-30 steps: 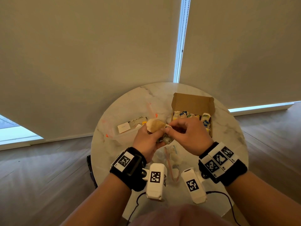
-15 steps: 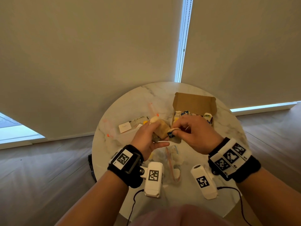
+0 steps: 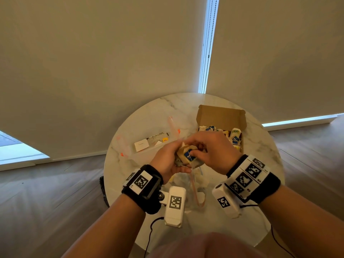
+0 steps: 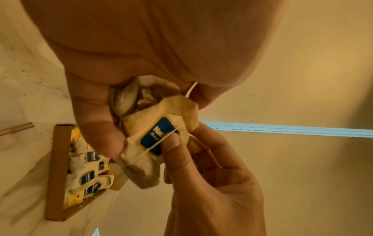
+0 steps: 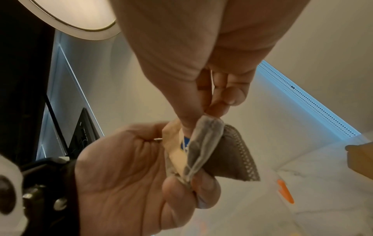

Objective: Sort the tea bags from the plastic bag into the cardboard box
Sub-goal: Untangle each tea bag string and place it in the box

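Together, left hand [image 3: 168, 161] and right hand [image 3: 214, 151] pinch a tea bag [image 3: 187, 155] above the table [image 3: 152, 116].

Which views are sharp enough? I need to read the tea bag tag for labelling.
Left wrist: blue paper tag readable, warm orange cast. Head: tag small, floor edges smeared, wide-angle bending. Right wrist: dim, backlit by window glare; brown mesh tea bag sharp, tag mostly hidden.

Head view looking down from above, both wrist views close, facing upward, all sharing the tea bag [image 3: 186, 154].
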A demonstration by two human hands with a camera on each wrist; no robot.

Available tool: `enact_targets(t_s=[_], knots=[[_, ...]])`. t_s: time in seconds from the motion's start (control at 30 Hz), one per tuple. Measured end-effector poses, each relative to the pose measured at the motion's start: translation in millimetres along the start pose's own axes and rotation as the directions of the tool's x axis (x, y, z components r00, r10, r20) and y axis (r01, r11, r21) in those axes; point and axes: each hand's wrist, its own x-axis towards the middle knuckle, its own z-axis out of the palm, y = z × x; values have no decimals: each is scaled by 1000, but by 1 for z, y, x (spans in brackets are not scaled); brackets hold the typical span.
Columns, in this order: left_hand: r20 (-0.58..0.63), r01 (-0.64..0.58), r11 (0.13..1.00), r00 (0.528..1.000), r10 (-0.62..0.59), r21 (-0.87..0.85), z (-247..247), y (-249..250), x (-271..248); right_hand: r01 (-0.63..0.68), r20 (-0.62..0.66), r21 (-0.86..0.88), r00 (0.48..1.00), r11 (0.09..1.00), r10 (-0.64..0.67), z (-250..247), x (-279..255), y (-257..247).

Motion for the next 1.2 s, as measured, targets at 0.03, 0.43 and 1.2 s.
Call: enact_targets(t_s=[0.03, 0.43, 1.2], knots=[[-4, -1, 1000, 1000, 1, -10, 0, 0, 0, 20, -22, 17, 1000, 1000, -19, 1, -1, 1], [130, 38, 992, 991, -23, -120, -5, -1, -1, 117, -204, 80, 974, 990, -99, 5, -6, 7], [-16, 13, 1000, 1000, -13, 2, -7, -1, 0, 52, -101, 159, 994, 986, -36, -1, -10, -2]])
